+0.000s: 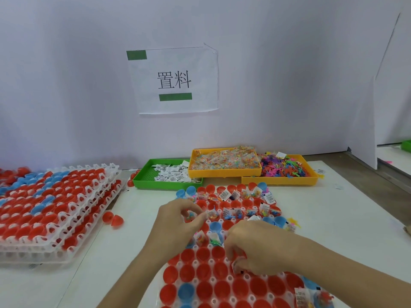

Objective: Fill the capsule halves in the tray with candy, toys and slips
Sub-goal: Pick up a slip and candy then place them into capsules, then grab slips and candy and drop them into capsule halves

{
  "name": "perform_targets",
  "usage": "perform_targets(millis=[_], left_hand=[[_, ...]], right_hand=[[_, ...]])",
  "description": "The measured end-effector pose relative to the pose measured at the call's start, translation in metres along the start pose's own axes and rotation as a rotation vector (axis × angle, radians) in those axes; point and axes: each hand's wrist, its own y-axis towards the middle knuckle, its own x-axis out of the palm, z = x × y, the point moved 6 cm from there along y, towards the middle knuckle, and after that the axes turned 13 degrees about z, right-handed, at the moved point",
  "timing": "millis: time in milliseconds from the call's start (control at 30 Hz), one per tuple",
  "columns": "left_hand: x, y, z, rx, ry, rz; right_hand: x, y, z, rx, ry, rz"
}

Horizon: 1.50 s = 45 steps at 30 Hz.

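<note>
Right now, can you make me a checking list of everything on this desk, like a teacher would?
Surface: white table, mostly covered.
Job's things: tray of red and blue capsule halves; far rows filled, near rows mostly empty. Green bin of slips, yellow bin of candy packets, second yellow bin of toys.
Clutter: stack of trays on the left; two loose red halves beside it; stray bits near the tray's right edge.
Hands: left hand pinches a candy packet; right hand holds small packets over the tray.
Cables: nothing seen.
Surroundings: white wall with paper sign.
</note>
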Motion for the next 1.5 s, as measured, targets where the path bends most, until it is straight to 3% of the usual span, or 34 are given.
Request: perform_targets(millis=[400,533,633,900,1100,1333,1500], left_hand=[[0.017,0.019,-0.006,-0.006,-0.049,-0.032],[0.018,0.032,-0.016,-0.027,-0.063,-0.006],[0.016,0.050,-0.022,-0.044,-0.067,0.007],[0.021,0.121,-0.047,-0.127,-0.034,0.067],[0.068,0.158,-0.045,-0.063,-0.042,0.011],[0.156,0.182,-0.001,0.115,-0.029,-0.078],[0.195,0.188,0.021,0.183,0.108,-0.137]], right_hand=[[-0.010,0.000,0.015,0.006,0.059,-0.002],[-0.024,0.004,0.033,0.093,0.201,0.012],[-0.041,0.018,0.060,0.180,0.306,0.144],[-0.073,0.088,0.156,0.366,0.144,0.499],[-0.085,0.120,0.207,0.511,0.157,0.704],[-0.076,0.109,0.257,0.637,0.086,0.778],[-0.069,0.079,0.289,0.787,-0.016,0.661]])
